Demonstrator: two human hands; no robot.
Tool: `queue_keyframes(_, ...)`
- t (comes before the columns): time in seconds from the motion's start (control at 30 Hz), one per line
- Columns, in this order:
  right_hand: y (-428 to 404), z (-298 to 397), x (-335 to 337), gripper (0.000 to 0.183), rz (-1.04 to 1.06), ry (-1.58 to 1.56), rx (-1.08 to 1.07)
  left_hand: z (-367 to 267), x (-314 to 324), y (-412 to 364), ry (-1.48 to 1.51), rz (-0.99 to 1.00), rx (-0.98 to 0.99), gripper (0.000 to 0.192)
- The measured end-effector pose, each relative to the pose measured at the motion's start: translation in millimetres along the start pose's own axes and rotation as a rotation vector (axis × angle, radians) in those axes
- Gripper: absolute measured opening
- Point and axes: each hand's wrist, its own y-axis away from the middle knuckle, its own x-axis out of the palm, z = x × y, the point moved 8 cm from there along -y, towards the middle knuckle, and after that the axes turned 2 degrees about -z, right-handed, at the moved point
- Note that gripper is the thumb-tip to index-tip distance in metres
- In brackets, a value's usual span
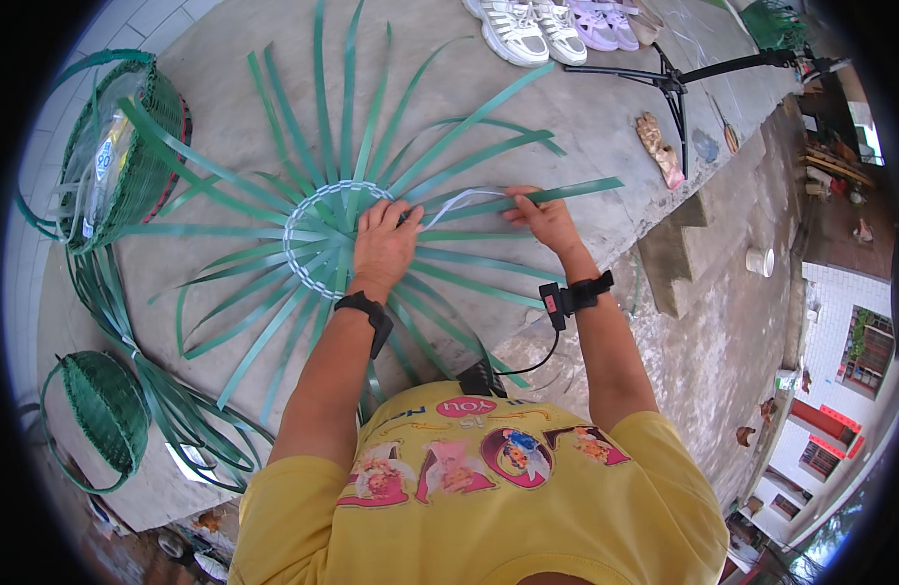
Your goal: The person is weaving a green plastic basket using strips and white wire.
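Green plastic strips (259,230) radiate over the concrete from a crossed centre. A white strip (292,248) is woven over and under them in a ring around that centre. My left hand (386,238) lies on the ring's right side, its fingertips bent down at the crossing strips; whether they pinch one is hidden. To the right, my right hand (537,216) pinches a green strip (584,188) between thumb and fingers, near its outer end. A loose white length (460,196) runs in a bend between the hands; its end by my right fingers is unclear.
A green woven basket (164,146) with packaged things stands at upper left, a smaller basket (106,409) below. Between them lies a tied strip bundle (131,344). Shoes (519,33), a black tripod (672,80) and a glove (660,146) are at upper right, near the slab's edge and steps (676,256).
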Motion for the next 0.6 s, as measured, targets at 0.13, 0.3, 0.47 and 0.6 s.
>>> queue_keyframes(0.13,-12.8,-16.3,0.5,0.016,-0.101,0.261,-0.033,-4.3,0.5,-3.1,0.022,0.015,0.0,0.026)
queue_keyframes(0.3,1.6,9.8,7.3,0.017,-0.228,0.684,-0.411,-0.6,-0.5,0.1,0.022,0.002,-0.006,0.027)
queue_keyframes(0.47,11.4,18.1,-29.2,0.021,-0.139,-0.258,0.04,2.2,-2.2,3.2,0.025,-0.014,-0.016,0.027)
queue_keyframes(0.6,7.0,20.6,-27.9,0.02,-0.072,-0.056,-0.013,0.6,0.4,1.1,0.028,0.02,-0.017,0.029)
